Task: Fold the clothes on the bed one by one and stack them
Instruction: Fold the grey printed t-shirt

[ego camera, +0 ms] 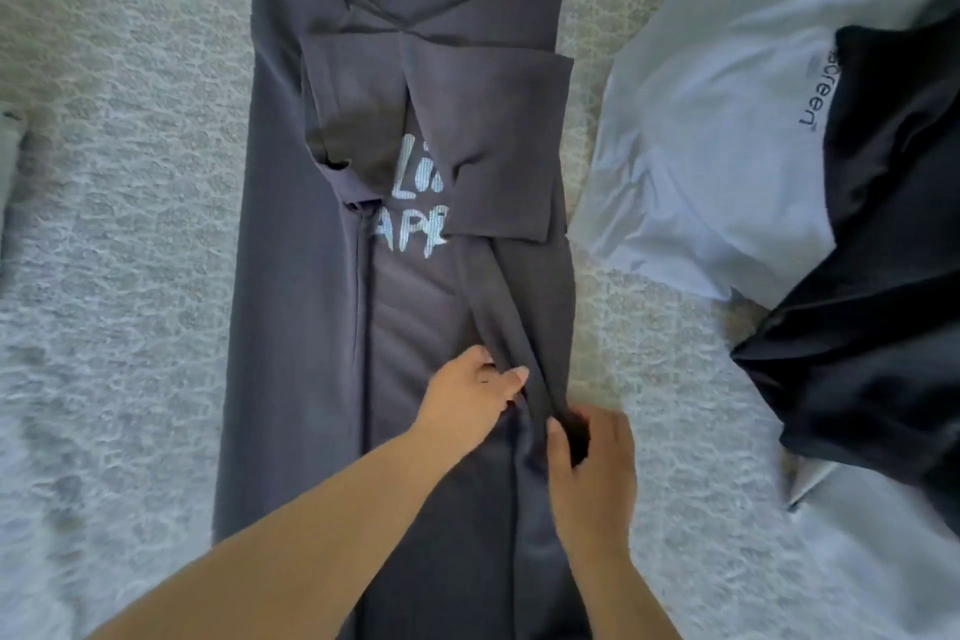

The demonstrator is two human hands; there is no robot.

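Observation:
A dark grey T-shirt (311,234) with pale printed letters lies lengthwise on the bed, collar at the far end. Both long sides and both sleeves are folded in over the middle. My left hand (470,392) pinches the inner edge of the right folded flap between thumb and fingers. Just below it, my right hand (592,468) grips the same flap, its thumb tucked under the cloth. A loose pile at the right holds a white garment (711,161) with small lettering and a black garment (878,307) lying over it.
The bed is covered by a pale textured spread (119,203). A bit of light cloth (8,156) shows at the far left edge. More white fabric (883,561) lies at the lower right.

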